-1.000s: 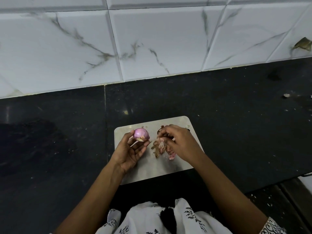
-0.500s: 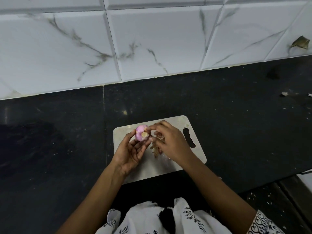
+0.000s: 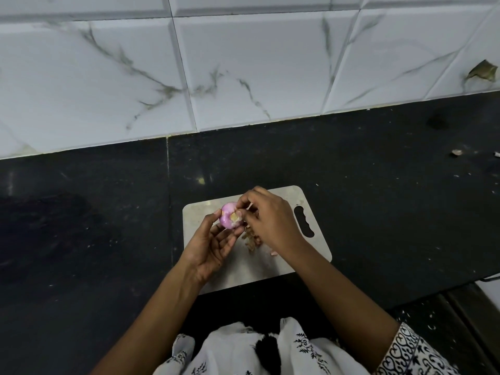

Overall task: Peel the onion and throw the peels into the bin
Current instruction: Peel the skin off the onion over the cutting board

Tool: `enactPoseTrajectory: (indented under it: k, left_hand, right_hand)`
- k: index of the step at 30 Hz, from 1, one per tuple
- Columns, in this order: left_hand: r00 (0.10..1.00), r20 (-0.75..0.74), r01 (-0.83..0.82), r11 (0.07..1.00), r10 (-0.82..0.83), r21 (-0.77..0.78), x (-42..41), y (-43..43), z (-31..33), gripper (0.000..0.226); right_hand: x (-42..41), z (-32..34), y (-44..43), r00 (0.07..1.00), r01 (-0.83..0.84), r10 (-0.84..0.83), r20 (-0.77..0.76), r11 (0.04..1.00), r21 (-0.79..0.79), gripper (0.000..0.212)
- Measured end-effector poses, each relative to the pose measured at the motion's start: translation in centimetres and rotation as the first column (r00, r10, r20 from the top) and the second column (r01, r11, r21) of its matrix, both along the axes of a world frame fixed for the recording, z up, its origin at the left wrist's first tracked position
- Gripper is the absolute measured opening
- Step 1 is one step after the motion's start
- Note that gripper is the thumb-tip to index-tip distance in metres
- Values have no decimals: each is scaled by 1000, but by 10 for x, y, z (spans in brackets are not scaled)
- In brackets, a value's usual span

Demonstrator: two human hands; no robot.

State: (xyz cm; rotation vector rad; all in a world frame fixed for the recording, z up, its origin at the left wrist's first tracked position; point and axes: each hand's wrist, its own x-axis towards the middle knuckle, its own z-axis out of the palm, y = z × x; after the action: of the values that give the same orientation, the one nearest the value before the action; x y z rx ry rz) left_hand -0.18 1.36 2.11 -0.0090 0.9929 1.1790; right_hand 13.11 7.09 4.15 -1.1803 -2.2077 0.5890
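A small pink-purple onion [image 3: 228, 216] with a pale root end sits in the fingertips of my left hand [image 3: 211, 246], held above a grey cutting board [image 3: 240, 272]. My right hand [image 3: 270, 220] is pressed against the onion's right side, fingertips pinching at the root end. A small heap of brown and pink peels [image 3: 251, 239] lies on the board just below my right hand, partly hidden by it. One loose pink scrap [image 3: 273, 253] rests near my right wrist. No bin is in view.
The board lies on a black stone counter [image 3: 81, 226] backed by white marbled wall tiles [image 3: 243, 71]. Small scraps [image 3: 457, 152] dot the counter at far right. The counter's front edge steps down at lower right [image 3: 460, 307].
My right hand has left the peel heap and come up to the onion, which my left hand has turned so the root end faces me.
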Motion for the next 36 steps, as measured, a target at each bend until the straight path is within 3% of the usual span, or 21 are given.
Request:
enactPoseTrajectory:
  k: [6,10,13,22,25,29,36]
  left_hand:
    - [999,4,-38,999,38,-8,2,-1,-1,38]
    - [999,7,-44,999,44,-1,2,0,2,39]
    - [999,-7,-37,999,37,23,4,0,3,33]
    - [999,-19,-29,999,30,39,6,-2,2,30]
    - [999,-18,-34,999,34,28,6,-3,2,31]
    - [1000,5,-27,1000,27,13,6,-3,2,37]
    - [1000,-4,-9,1000,9,11,8,-3,1,38]
  right_hand:
    - [1,-3,0,994,-92,96,57,994,-61,9]
    - [7,-9,-7,992,-62,47,-119,990,-125,19]
    - [5,-11,-11,990,-16,2,-143,995,-98,25]
    - [0,-10,-13,988,35,-33,-151,999,11,10]
    - [0,-13,-13,993,17,-18,-115,1000,-8,8]
    - [6,-9,-11,977,12,-32,-210,995,-98,9]
    - [3,-4,-12,989,27,-32,-146,999,-32,12]
